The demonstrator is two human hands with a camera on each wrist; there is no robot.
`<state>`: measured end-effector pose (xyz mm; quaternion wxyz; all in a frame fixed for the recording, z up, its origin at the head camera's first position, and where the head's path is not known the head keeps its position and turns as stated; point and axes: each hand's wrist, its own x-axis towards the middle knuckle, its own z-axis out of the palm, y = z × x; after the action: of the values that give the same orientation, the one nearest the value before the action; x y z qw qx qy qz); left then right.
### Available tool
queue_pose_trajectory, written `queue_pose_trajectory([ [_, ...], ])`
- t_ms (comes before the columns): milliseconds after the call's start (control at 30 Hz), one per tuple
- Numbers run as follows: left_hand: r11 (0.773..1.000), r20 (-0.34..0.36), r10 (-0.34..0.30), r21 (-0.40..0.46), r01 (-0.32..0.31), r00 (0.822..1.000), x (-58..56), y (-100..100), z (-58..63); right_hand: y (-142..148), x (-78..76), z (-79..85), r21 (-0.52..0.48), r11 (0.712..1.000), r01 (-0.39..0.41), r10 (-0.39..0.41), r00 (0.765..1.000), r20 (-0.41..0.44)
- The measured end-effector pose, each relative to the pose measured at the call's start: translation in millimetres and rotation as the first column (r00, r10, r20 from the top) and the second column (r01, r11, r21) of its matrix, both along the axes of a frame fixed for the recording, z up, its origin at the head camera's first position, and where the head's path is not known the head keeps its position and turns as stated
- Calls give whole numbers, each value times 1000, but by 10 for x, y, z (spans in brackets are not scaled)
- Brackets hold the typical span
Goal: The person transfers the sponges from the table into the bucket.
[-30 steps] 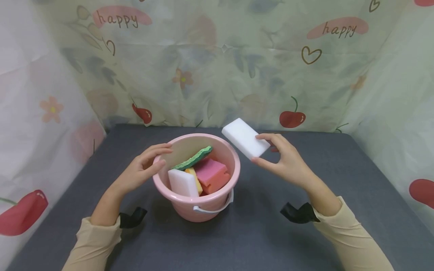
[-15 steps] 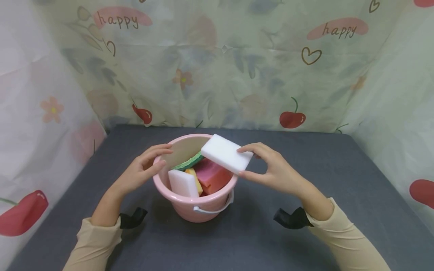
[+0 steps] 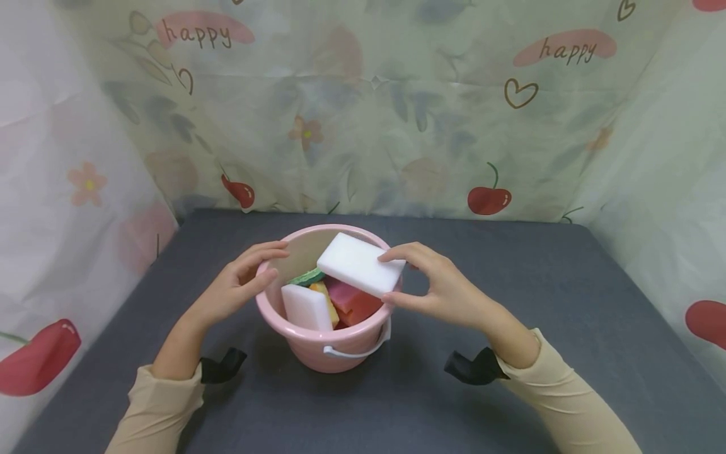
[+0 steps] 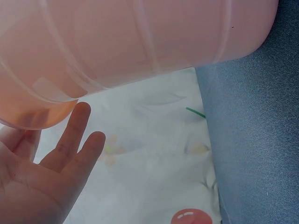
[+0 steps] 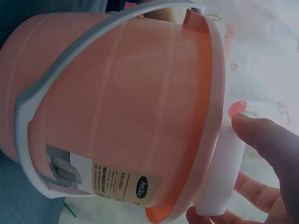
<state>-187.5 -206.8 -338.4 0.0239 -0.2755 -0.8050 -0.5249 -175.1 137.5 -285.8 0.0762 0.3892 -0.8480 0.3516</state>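
In the head view my right hand (image 3: 439, 284) pinches a white block sponge (image 3: 363, 263) by its right end, thumb below and fingers above. The sponge lies slanted over the right side of a pink bucket (image 3: 329, 350). In the right wrist view the white sponge (image 5: 222, 172) is at the bucket's rim, thumb and fingers on either side. My left hand (image 3: 238, 287) rests its relaxed fingers and thumb against the rim on the left. Inside the bucket are another white sponge (image 3: 306, 307), a yellow piece (image 3: 325, 301), a pink-and-red sponge (image 3: 354, 304) and a partly covered green wavy-edged piece (image 3: 306, 277).
The bucket stands on a dark grey cloth-covered table (image 3: 408, 403). Its pale handle (image 3: 363, 350) hangs down at the front right. A printed curtain (image 3: 363, 113) encloses the back and sides. Black straps (image 3: 476, 367) hang at both wrists.
My right hand has carried the white sponge left and down, from beside the bucket to over its opening, covering part of the green piece. My left hand has stayed at the rim.
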Motion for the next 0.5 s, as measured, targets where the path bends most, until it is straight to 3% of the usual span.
queue_pose_trajectory([
  [500,1000,3,4,2,-4,1000,2,-1,-5,-185,-9,15,29,999,-33,34,999,-22],
])
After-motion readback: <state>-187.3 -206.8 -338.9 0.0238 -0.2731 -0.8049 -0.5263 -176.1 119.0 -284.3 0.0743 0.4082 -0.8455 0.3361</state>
